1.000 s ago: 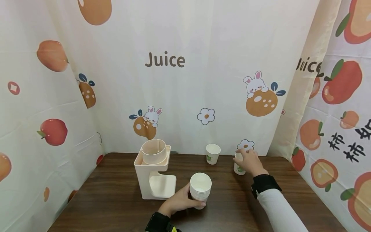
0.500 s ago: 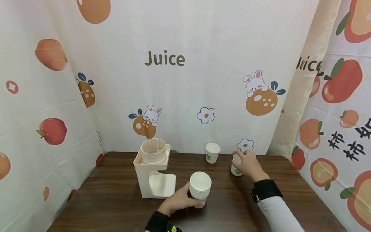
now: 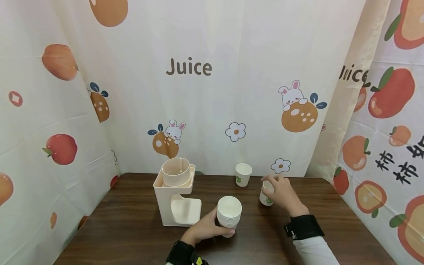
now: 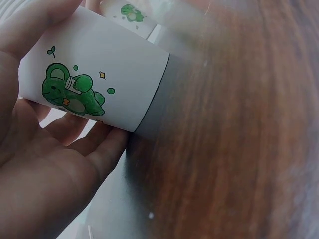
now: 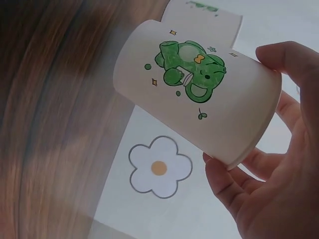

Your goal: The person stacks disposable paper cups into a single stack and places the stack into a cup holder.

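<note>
In the head view my left hand [image 3: 207, 230] grips a stack of white paper cups [image 3: 229, 211] near the front middle of the table. A green bear print [image 4: 75, 92] shows on the stack in the left wrist view, with fingers wrapped around its lower part. My right hand [image 3: 283, 193] pinches a single paper cup [image 3: 266, 198] at its rim, to the right of the stack. That cup [image 5: 194, 94], seen in the right wrist view, carries the same bear print. Another paper cup [image 3: 243, 176] stands upright farther back, between the hands.
A cream-coloured juicer-like machine [image 3: 162, 208] with a round open top stands left of the stack. Under everything is a dark wooden table [image 3: 126, 221]. White curtains [image 3: 205, 99] printed with fruit and rabbits close off the back and sides.
My right hand has brought its cup left and slightly nearer to me. The left hand and the stack stay where they were.
</note>
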`<state>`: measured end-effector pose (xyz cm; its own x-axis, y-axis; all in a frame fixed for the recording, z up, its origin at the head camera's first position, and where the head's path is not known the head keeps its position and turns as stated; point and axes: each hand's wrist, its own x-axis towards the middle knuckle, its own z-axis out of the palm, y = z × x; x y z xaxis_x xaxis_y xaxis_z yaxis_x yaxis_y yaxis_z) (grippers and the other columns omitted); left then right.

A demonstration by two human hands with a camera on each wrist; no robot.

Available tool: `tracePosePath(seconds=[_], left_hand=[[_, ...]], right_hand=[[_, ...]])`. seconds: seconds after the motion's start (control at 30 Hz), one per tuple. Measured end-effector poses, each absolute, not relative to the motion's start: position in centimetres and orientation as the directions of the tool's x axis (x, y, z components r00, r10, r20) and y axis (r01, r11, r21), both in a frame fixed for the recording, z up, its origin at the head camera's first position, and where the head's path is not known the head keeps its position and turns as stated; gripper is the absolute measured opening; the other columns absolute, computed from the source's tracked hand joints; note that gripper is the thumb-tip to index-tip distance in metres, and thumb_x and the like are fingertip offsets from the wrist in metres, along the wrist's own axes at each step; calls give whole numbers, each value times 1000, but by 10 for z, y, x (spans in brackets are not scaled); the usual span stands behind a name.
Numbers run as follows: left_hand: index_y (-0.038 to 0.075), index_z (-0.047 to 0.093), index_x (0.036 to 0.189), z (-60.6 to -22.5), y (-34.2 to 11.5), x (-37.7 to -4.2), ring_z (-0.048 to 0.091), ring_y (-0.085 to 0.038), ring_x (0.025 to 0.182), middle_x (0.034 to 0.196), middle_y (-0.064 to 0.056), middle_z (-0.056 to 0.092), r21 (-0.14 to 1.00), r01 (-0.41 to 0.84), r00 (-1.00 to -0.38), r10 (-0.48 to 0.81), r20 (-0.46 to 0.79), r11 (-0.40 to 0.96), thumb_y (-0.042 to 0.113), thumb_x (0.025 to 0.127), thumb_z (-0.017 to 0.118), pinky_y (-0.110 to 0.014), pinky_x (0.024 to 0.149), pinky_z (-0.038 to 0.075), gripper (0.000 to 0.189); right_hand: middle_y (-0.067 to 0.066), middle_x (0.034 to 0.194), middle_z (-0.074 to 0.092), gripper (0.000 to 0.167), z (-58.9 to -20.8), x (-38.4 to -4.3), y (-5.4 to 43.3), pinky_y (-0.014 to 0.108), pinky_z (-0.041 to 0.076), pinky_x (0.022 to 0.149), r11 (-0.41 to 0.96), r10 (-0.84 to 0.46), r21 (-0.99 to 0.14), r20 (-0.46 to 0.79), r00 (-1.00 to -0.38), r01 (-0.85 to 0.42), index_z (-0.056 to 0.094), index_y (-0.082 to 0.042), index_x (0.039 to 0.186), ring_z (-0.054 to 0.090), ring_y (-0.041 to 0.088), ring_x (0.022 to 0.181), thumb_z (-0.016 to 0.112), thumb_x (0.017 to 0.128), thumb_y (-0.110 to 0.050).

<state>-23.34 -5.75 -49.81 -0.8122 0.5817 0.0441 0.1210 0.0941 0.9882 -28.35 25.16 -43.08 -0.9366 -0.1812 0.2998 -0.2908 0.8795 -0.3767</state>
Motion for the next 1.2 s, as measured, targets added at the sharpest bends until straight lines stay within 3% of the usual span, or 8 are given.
tracePosePath(seconds=[0.53, 1.2], left_hand=[[22, 40, 148, -497, -56, -234, 52, -20, 123, 131, 2, 58, 988, 117, -813, 581, 39, 97, 16, 83, 85, -54, 108, 30, 79], [21, 38, 149, -496, -59, -234, 51, -21, 124, 132, 1, 57, 989, 112, -807, 590, 31, 101, 17, 83, 84, -55, 108, 30, 80]], right_hand=[[23, 127, 56, 32, -430, -260, 228, 63, 45, 89, 847, -201, -388, 398, -895, -363, 69, -20, 125, 47, 47, 119, 71, 94, -26], [22, 133, 56, 33, -424, -249, 203, 62, 46, 91, 818, -242, -392, 430, -870, -422, 70, -20, 125, 48, 45, 122, 73, 93, -26]])
